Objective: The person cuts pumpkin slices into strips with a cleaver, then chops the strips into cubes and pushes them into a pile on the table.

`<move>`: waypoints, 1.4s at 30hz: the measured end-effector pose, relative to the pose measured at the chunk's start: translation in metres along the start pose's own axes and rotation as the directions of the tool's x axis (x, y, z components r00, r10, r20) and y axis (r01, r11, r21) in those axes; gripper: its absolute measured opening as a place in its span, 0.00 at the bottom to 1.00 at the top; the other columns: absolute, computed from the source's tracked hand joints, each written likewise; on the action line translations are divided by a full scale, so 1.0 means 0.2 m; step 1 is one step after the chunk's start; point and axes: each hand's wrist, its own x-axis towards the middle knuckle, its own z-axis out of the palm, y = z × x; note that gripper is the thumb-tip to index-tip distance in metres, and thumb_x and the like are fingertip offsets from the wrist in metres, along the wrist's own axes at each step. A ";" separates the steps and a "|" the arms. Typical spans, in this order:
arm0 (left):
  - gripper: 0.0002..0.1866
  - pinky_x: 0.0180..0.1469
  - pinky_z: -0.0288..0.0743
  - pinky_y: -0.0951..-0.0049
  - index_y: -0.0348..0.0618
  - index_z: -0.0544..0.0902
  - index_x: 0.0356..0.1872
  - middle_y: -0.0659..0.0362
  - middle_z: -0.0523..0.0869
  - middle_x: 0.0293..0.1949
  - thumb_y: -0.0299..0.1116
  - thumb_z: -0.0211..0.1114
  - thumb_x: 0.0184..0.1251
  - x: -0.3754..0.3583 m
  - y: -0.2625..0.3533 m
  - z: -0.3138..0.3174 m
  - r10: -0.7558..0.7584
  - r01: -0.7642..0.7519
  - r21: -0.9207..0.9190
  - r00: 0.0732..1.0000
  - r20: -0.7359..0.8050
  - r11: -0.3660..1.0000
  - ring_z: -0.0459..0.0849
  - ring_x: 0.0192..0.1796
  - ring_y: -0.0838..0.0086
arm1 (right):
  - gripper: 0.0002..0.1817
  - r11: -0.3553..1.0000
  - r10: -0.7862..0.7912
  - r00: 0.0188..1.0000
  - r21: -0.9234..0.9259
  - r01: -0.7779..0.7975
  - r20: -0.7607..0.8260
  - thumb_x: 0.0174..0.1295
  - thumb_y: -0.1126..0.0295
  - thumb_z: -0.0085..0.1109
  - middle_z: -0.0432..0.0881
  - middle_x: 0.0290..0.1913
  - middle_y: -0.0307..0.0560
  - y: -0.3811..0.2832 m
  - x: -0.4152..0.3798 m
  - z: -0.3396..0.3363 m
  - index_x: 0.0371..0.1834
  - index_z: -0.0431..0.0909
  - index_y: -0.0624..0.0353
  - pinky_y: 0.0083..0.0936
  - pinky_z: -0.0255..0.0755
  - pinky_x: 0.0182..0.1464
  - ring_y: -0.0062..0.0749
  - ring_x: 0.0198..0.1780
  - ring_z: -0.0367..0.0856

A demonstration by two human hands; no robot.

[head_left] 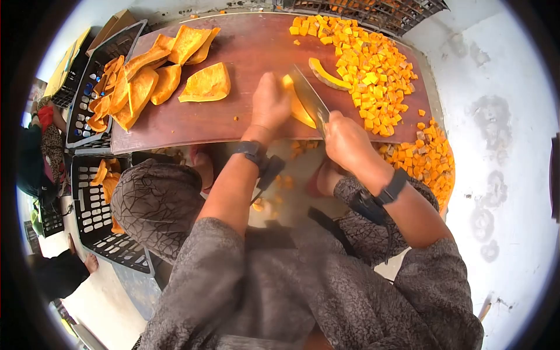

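Orange pumpkin piece (298, 109) near the middle of the surface's (248, 44) near edge, beside the blade of a knife (310, 94) whose handle the right hand (345, 137) grips. The left hand (271, 106), curled and blurred, adjoins the piece; its hold cannot be told. Slabs (141, 90) lie along the left edge, cubes (373, 81) along the right.

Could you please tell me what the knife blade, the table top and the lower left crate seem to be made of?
Knife blade: likely steel, grey and smooth, with a dull sheen.
Table top: perhaps wood or laminate; reddish-brown with slight gloss, grain unclear.
Lower left crate: probably moulded plastic, black, with regular openings.
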 end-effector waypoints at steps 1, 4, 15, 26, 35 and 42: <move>0.14 0.35 0.74 0.73 0.40 0.72 0.42 0.59 0.75 0.28 0.19 0.63 0.55 -0.02 0.01 -0.01 0.019 -0.019 -0.009 1.000 0.014 1.000 0.74 0.30 0.76 | 0.06 1.000 -0.004 1.000 0.008 0.004 -0.021 0.63 0.73 0.53 0.81 0.31 0.69 0.00 0.01 0.03 0.35 0.71 0.66 0.51 0.75 0.43 0.64 0.40 0.82; 0.14 0.35 0.73 0.73 0.40 0.72 0.42 0.61 0.74 0.27 0.19 0.63 0.55 0.00 0.01 -0.03 0.059 -0.059 -0.028 0.998 0.012 0.998 0.73 0.29 0.76 | 0.07 1.000 0.008 1.000 0.013 -0.008 -0.012 0.64 0.72 0.53 0.82 0.32 0.68 -0.03 0.10 0.02 0.37 0.71 0.66 0.51 0.75 0.44 0.64 0.40 0.82; 0.15 0.32 0.73 0.75 0.41 0.71 0.42 0.64 0.74 0.25 0.20 0.66 0.57 0.03 -0.02 -0.04 -0.106 0.065 -0.193 0.973 -0.207 0.979 0.72 0.27 0.80 | 0.07 0.996 0.060 0.998 -0.064 -0.059 0.009 0.65 0.72 0.51 0.82 0.33 0.67 -0.02 -0.01 -0.03 0.38 0.71 0.66 0.51 0.75 0.44 0.64 0.41 0.82; 0.17 0.43 0.80 0.67 0.40 0.79 0.49 0.52 0.86 0.37 0.25 0.68 0.57 0.02 0.04 -0.05 0.048 -0.047 -0.032 0.997 0.057 0.998 0.86 0.37 0.62 | 0.09 0.985 -0.158 0.938 0.021 0.173 -0.310 0.68 0.69 0.52 0.80 0.25 0.59 0.12 -0.01 -0.04 0.36 0.72 0.65 0.43 0.76 0.33 0.57 0.28 0.81; 0.16 0.48 0.78 0.63 0.40 0.77 0.46 0.49 0.86 0.37 0.24 0.65 0.56 0.02 0.06 -0.07 -0.067 0.072 -0.044 0.993 0.101 0.996 0.86 0.42 0.57 | 0.11 0.949 0.111 0.987 0.308 -0.072 -0.113 0.67 0.67 0.53 0.78 0.28 0.69 -0.06 -0.03 -0.14 0.34 0.73 0.65 0.52 0.71 0.36 0.67 0.35 0.79; 0.14 0.48 0.78 0.62 0.40 0.77 0.44 0.49 0.85 0.36 0.24 0.65 0.55 0.02 0.09 -0.09 -0.101 0.107 -0.050 0.988 0.121 0.993 0.86 0.42 0.56 | 0.11 0.978 -0.003 0.984 0.204 0.041 -0.180 0.68 0.66 0.52 0.78 0.28 0.67 -0.09 -0.04 -0.12 0.34 0.72 0.64 0.52 0.71 0.36 0.67 0.35 0.79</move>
